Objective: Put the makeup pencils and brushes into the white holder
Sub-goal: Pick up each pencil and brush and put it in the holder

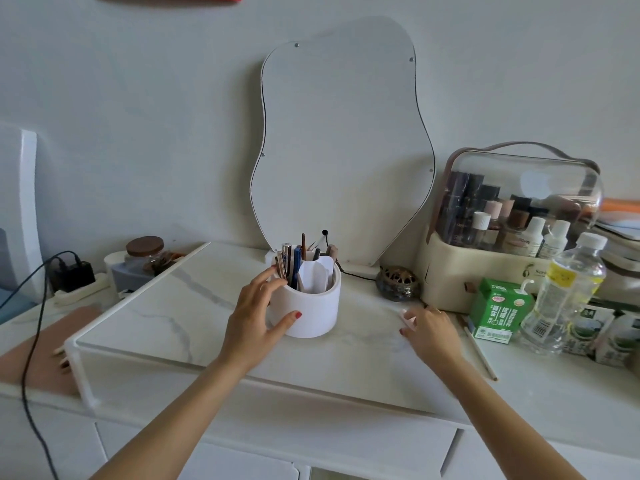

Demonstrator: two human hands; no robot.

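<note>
Gripping white cylindrical plastic holder (313,308) in left hand (251,315), hid its far side; couldn't tell whether right hand (431,329) held anything.

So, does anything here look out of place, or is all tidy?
One thing: a thin stick, perhaps a pencil, lies flat on the counter beside the green carton, outside the white holder that the left hand grips. Other pencils and brushes stand inside it.
</note>
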